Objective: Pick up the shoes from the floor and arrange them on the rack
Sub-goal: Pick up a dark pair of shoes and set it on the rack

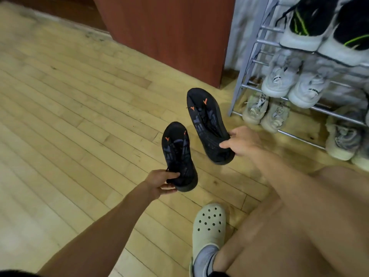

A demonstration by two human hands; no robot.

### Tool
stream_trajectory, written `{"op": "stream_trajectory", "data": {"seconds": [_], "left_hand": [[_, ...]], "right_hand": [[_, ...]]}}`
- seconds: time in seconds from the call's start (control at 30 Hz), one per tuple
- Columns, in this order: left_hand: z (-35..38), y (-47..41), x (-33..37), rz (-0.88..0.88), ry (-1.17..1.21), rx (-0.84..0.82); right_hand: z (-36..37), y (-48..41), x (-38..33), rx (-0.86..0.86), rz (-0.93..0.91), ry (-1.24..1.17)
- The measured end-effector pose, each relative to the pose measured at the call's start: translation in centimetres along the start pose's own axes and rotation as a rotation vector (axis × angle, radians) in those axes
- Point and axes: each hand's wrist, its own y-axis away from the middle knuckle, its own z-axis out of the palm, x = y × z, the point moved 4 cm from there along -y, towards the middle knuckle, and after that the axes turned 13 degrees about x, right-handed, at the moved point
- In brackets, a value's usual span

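Pale clog (208,222) on plank floor (79,116). Left hand (157,183) grips left black shoe (176,148) by its heel, right hand (242,141) grips right black shoe (207,124) likewise; both aloft, rack (239,90) near right, open floor left. Lettering unreadable.

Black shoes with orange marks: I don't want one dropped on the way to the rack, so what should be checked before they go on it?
1. The left hand grips the heel of the nearer black mesh shoe with orange marks: ok.
2. The right hand grips the heel of the farther black mesh shoe: ok.
3. The wooden floor between the shoes and the grey metal rack is bare: ok.
4. Free slot on the rack: the tiers in view hold white sneakers, beige sneakers and black-and-white sneakers; the rest is out of frame: cannot tell.
5. The pale green clog on the person's foot stands clear of the route: ok.
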Motion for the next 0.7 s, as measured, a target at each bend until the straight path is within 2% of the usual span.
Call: {"op": "stream_trajectory", "data": {"seconds": [0.2, 0.4, 0.5, 0.7], "left_hand": [[-3.7, 7.5, 9.4, 0.362, 0.119, 0.045], [-2.7, 16.3, 18.6, 0.708, 0.152, 0.008], [-0.2, 20.7, 22.9, 0.837, 0.138, -0.025], [7.3, 27.0, 30.4, 0.989, 0.110, -0.121]], "right_hand": [[-6.5, 3.5, -5.9, 0.164, -0.183, -0.169], [-16.8, 5.8, -9.6, 0.379, -0.301, -0.423], [-21.8, 6.3, -8.9, 0.473, -0.273, -0.546], [-30.6, 5.9, -5.3, 0.518, -0.131, -0.832]]}}
